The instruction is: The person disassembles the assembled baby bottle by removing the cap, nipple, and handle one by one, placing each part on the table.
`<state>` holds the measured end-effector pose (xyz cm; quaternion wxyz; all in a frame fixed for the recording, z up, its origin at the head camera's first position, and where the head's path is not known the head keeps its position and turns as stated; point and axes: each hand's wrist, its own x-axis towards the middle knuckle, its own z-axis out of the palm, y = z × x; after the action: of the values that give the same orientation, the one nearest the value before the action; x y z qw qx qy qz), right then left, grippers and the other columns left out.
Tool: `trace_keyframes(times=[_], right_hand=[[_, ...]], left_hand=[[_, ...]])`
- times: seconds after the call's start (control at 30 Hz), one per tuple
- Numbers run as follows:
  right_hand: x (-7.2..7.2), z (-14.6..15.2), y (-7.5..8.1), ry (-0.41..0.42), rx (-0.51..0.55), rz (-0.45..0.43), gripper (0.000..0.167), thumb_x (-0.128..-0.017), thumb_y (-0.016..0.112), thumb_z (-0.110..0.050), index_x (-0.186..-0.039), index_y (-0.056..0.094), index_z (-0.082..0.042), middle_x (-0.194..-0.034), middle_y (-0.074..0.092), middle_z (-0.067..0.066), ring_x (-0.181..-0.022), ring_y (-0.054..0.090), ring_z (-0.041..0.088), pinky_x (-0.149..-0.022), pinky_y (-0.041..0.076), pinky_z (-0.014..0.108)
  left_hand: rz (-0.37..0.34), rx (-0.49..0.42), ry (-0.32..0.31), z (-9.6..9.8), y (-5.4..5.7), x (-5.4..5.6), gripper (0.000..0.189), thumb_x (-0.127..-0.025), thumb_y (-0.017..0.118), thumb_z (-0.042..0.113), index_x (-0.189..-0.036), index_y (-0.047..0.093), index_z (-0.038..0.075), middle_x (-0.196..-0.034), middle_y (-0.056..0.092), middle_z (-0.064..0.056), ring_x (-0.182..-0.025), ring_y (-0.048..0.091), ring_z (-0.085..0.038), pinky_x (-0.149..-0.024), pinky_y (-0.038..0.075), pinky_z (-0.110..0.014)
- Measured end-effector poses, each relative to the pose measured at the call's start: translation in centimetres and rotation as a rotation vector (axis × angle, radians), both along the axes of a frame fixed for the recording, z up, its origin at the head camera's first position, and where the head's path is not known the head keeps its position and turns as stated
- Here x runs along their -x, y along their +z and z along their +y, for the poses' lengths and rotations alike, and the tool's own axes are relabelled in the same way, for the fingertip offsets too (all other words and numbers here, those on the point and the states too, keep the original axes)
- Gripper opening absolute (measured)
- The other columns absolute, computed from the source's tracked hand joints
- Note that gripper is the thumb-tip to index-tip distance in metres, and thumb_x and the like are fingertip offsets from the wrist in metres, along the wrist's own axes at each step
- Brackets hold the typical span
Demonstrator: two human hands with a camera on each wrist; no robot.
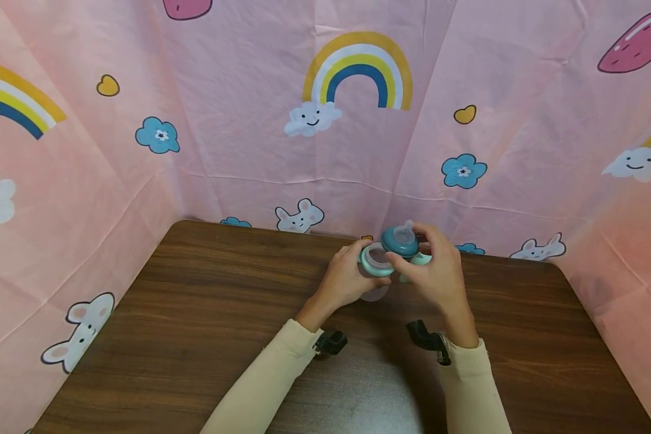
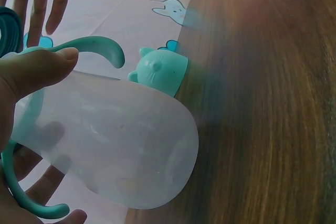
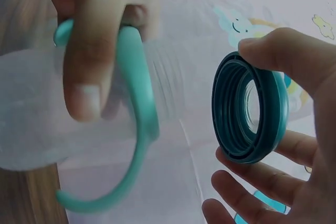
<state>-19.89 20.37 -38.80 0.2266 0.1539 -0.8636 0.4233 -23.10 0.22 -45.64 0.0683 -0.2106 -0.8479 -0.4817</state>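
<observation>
My left hand (image 1: 344, 274) grips a translucent baby bottle (image 2: 131, 140) around its upper part, where a mint ring with two curved handles (image 3: 137, 87) sits. The bottle's threaded neck (image 3: 168, 80) is uncovered and faces my right hand. Between thumb and fingers, my right hand (image 1: 439, 271) holds a teal screw collar (image 3: 273, 108) with a clear nipple (image 1: 404, 234). The right wrist view shows a gap between the collar's threaded underside and the neck. Behind the bottle in the left wrist view stands a mint cap (image 2: 160, 71) with small ears and an animal face.
A brown wood-grain table (image 1: 222, 325) lies under both hands. Pink cloth (image 1: 239, 120) printed with rainbows, clouds and rabbits hangs along its back and sides. Dark wrist mounts (image 1: 331, 342) stick out from both sleeves.
</observation>
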Motion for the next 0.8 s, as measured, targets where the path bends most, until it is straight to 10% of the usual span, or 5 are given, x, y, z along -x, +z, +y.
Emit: trace_keyframes(times=[0.37, 0.6, 0.8], right_hand=[[-0.1, 1.7, 0.2, -0.05, 0.012, -0.046, 0.067, -0.087, 0.093, -0.017, -0.144, 0.064, 0.004, -0.136, 0.069, 0.023, -0.112, 0.072, 0.047, -0.095, 0.058, 0.065], [-0.2, 2.9, 0.3, -0.105, -0.04, -0.062, 0.068, -0.088, 0.092, -0.018, -0.146, 0.063, 0.004, -0.137, 0.068, 0.022, -0.115, 0.069, 0.041, -0.087, 0.05, 0.025], [0.0, 3.9, -0.1, -0.129, -0.041, -0.066, 0.064, -0.089, 0.09, -0.015, -0.144, 0.063, 0.004, -0.134, 0.069, 0.023, -0.117, 0.067, 0.04, -0.085, 0.044, 0.016]], left_hand=[[0.023, 0.004, 0.003, -0.1, 0.0, 0.0, 0.086, -0.083, 0.1, 0.031, -0.153, 0.058, 0.003, -0.141, 0.07, -0.016, -0.127, 0.065, -0.039, -0.106, 0.052, -0.06], [0.031, -0.002, -0.006, -0.1, 0.0, 0.0, 0.086, -0.083, 0.101, 0.029, -0.153, 0.058, 0.003, -0.143, 0.069, -0.016, -0.129, 0.065, -0.04, -0.107, 0.051, -0.06], [0.027, 0.003, -0.002, 0.0, 0.0, -0.1, 0.086, -0.082, 0.101, 0.03, -0.152, 0.058, 0.004, -0.142, 0.07, -0.015, -0.128, 0.065, -0.039, -0.106, 0.052, -0.059]])
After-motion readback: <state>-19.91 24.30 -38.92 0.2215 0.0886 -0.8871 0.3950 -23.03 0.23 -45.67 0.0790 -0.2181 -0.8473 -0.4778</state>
